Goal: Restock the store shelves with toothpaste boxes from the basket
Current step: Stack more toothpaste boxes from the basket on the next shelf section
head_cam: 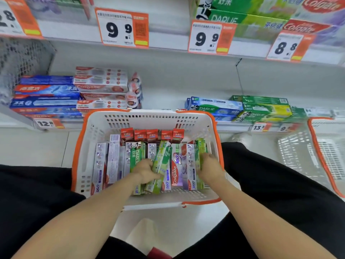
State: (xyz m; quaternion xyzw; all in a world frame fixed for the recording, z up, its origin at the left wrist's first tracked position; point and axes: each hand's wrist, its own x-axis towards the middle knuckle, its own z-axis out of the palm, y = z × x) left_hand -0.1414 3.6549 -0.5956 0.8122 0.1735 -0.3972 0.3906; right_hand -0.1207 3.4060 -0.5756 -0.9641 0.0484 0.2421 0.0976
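Currently, toothpaste boxes [176, 165]: long cartons packed side by side in the basket, lying lengthwise; green Darlie cartons, white-and-purple Colgate 360 cartons, one white-and-red Colgate 360 face up in the middle.
Red boxes [152, 134]: five small red-topped cartons standing on end in a row along the basket's far wall.
Basket [93, 146]: white perforated plastic, orange rim, on the floor between the person's knees, in front of the lowest shelf.
Left hand [144, 171]: fingers curled round a pale green carton [161, 161] that sits tilted across its neighbours, just right of an upright-lettered Darlie carton [137, 156].
Right hand [210, 167]: fingers curled over the green carton [201, 146] against the basket's right wall; grip underneath hidden.
Lower shelf [164, 101]: blue and white-red Colgate stacks at left, blue and green Darlie stacks at right, bare gap between them.
Price tags [122, 28]: orange-and-white, 9.9, 9.9, 8.8 on the upper shelf edge.
Second basket [321, 146]: white with orange rim, at far right, blurred.
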